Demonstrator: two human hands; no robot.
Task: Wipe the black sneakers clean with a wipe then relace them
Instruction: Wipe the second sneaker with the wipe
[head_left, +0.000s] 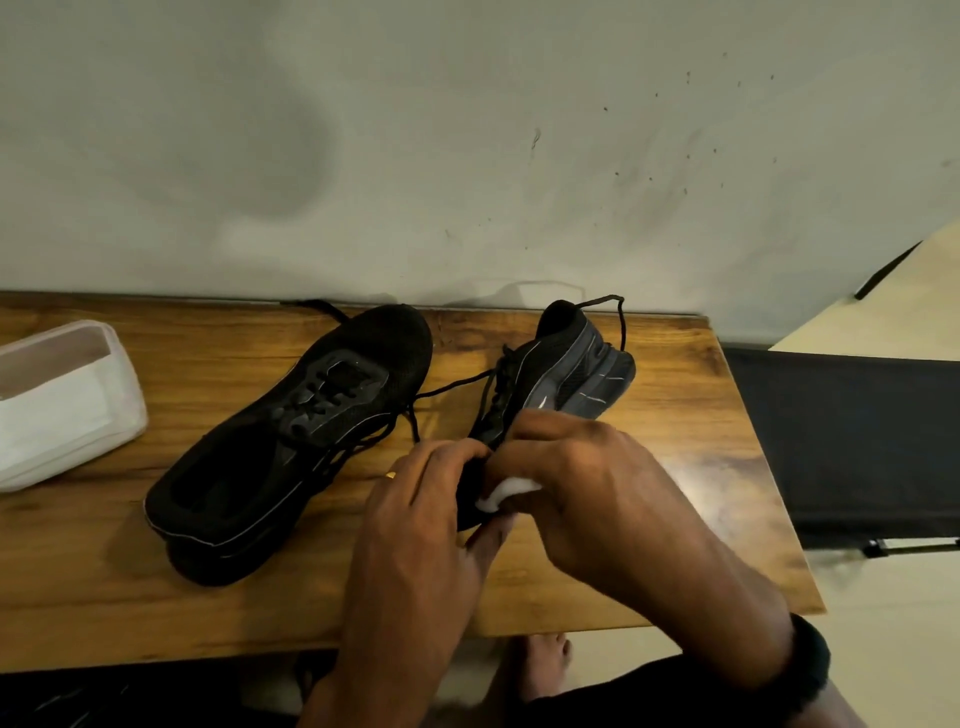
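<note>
2 sneakers (291, 441) on table (104, 571), right of wipe pack (62, 405). 1 wipe (506, 493) pinched in right grip (597, 483) against farther sneaker (571, 364); left grip (415, 519) clasps its toe.

Dim, warm light — glare on the table (727, 467), edges warped.

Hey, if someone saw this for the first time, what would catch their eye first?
Both hands meet mid-table: the left hand grips the toe of one black sneaker while the right hand holds a white wipe against it. The other sneaker lies to its left on the wooden table, laces loose, with a white wipe pack at the far left.
</note>
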